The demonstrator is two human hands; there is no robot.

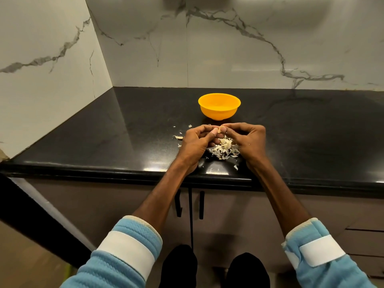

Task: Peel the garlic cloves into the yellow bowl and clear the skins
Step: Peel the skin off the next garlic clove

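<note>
A yellow bowl (219,106) stands on the black countertop (135,129), just beyond my hands. My left hand (196,142) and my right hand (245,140) meet over the counter and together pinch one small garlic clove (219,129) between thumbs and fingertips. Below and between the hands lies a heap of pale garlic skins (224,149). One unpeeled clove (178,137) lies on the counter left of my left hand. The bowl's inside is hidden from this angle.
Loose skin flakes (235,167) are scattered near the counter's front edge and around the hands. Marble walls close the counter at the back and left. Cabinet doors with black handles (201,204) sit below the edge.
</note>
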